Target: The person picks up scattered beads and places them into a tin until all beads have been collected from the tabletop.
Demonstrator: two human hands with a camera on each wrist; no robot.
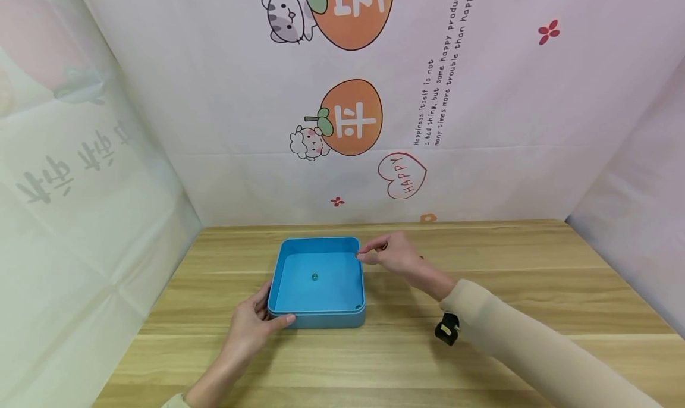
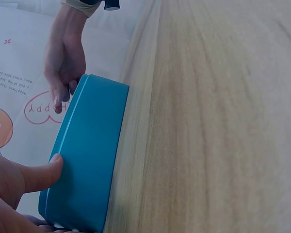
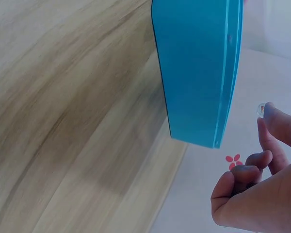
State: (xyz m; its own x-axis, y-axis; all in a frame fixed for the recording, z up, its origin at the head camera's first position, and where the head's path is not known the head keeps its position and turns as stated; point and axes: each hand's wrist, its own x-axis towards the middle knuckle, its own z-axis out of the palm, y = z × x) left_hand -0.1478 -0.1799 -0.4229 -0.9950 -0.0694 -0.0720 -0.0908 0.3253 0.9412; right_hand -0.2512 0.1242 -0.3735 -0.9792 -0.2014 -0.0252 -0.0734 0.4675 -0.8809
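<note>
A shallow blue square box [image 1: 326,320] stands on the wooden table. My left hand [image 1: 250,325] holds its near left corner, the thumb on the front wall and the fingers along the left side. The left wrist view shows that thumb [image 2: 42,175] against the blue wall. Over the far right rim, my right hand [image 1: 393,254] pinches a small clear glass marble [image 3: 261,110] between thumb and index finger; its other fingers are curled. Inside the box lie a greenish marble [image 1: 314,276] near the middle and a dark green one [image 1: 358,307] in the near right corner.
Behind the table [image 1: 514,313] rises a white printed cloth [image 1: 241,110] with cartoon fruit and lettering. Another white cloth [image 1: 69,265] hangs along the left side. A black wrist device [image 1: 447,329] sits by the right sleeve [image 1: 514,342].
</note>
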